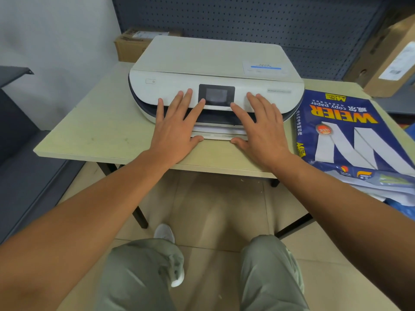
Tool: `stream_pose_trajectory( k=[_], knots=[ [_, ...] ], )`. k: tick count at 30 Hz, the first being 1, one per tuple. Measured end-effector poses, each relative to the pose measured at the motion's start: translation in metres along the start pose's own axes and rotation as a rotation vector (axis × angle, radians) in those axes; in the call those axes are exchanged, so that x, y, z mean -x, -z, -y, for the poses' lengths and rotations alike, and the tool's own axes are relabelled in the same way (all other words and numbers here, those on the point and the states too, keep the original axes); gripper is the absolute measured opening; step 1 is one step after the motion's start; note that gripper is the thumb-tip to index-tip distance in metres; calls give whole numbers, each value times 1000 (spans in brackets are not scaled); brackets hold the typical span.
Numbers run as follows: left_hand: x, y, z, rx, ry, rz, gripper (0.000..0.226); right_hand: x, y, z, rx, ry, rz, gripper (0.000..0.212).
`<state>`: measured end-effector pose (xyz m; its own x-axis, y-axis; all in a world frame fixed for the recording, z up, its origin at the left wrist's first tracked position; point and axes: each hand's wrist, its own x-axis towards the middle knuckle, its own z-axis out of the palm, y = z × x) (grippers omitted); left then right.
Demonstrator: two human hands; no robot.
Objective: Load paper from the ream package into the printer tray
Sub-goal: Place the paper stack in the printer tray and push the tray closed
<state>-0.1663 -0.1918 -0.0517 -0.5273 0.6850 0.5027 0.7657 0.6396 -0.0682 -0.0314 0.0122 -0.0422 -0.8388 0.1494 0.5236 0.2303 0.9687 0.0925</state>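
A white printer (215, 63) with a small dark screen stands on a beige table (94, 131). Its paper tray (219, 136) sticks out a little at the front, with white paper (219, 130) stacked in it. My left hand (177, 129) lies flat over the tray's left side, fingers spread against the printer front, thumb at the tray's front edge. My right hand (260, 129) mirrors it on the right side. A blue ream package (350, 131), torn open at its near end, lies on the table right of the printer.
Cardboard boxes stand behind the printer (134, 44) and at the far right (390, 61). A dark pegboard wall (269, 19) rises behind. A dark shelf unit (20, 135) is on the left. My legs and tiled floor show below the table edge.
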Motion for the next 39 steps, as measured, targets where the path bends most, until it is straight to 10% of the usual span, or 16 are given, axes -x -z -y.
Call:
stream_pose_trajectory(
  k=[39],
  knots=[
    [-9, -4, 9, -27, 43, -127, 53, -18, -10, -4, 84, 2, -14, 50]
  ],
)
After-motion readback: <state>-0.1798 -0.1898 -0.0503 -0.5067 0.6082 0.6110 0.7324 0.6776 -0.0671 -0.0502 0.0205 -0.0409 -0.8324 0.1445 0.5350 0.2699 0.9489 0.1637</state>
